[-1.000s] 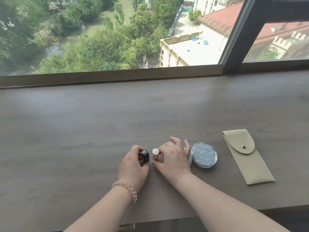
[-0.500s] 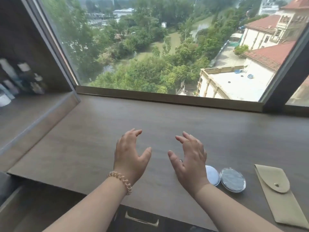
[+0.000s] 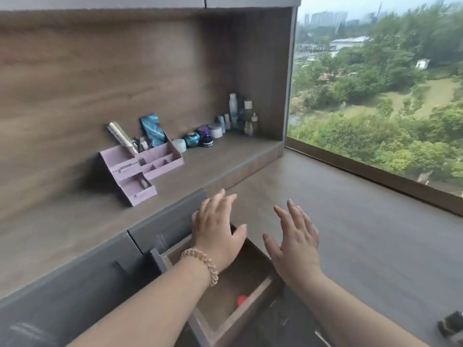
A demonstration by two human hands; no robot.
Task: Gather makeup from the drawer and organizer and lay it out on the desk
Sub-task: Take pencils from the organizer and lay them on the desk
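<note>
Hovering hands (image 3: 255,236), label unreadable

Soft window (image 3: 375,96) daylight; motion blur

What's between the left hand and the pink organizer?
Head view: only bare wooden shelf top and the grey front edge below it separate the left hand from the pink organizer. No objects lie there.

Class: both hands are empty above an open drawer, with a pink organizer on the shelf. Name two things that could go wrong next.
1. The open drawer juts out under both forearms; an arm might knock it.
2. The hairbrush leans loosely in the pink organizer; reaching in could tip it out.
</note>
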